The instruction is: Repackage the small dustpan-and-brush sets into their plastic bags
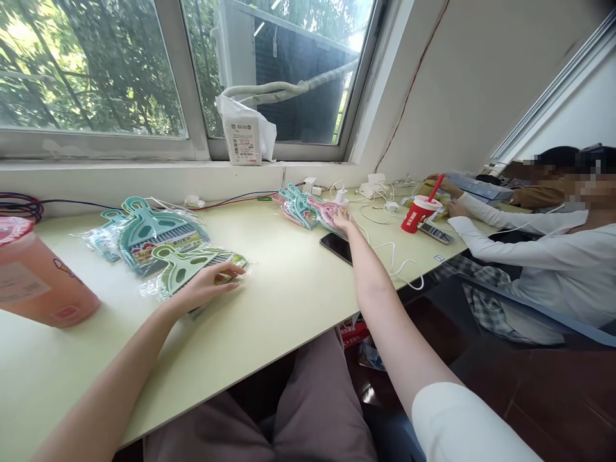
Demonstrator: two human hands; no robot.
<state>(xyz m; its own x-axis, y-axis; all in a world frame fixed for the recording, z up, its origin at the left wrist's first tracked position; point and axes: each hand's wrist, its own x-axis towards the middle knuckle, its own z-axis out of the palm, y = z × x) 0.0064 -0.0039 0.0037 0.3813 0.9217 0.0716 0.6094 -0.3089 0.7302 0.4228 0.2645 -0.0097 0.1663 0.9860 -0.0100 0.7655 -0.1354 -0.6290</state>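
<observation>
Nearest the camera: the white sleeve [462, 417] of the right arm, which reaches in over the front edge of the table [279, 311].

Green packet [180, 273]: 1 film-wrapped item, apparently a small dustpan-and-brush set, lying in the left half of the table, set back from the front edge. Its looped handle points left and towards the wall edge; the long axis slants from there to the wide, labelled end at the right, partly covered.

Left hand [209, 283]: laid loosely across that end, thumb and fingers apart with label showing between; not clenched. Presumably it steadies the packet.

Pink packet [323, 208]: near the wall edge, handle pointing left and wallward, long axis running rightward under the fingers. Right hand [342, 219]: fingers touch this packet; whether they grip it cannot be determined. The arm is outstretched, in my judgement because the packet lies far back.

Outward: 1 teal packet [299, 204] adjoins the pink packet; 1 larger teal bundle [149, 226] lies just behind the green packet, its handle wallward. These look grouped by convenience. A black phone [335, 246] lies flat beside the right forearm. A pink drink cup [48, 276] stands towards the left end; a red cup [419, 215] stands to the right, near a co-worker's sleeve [498, 247].
</observation>
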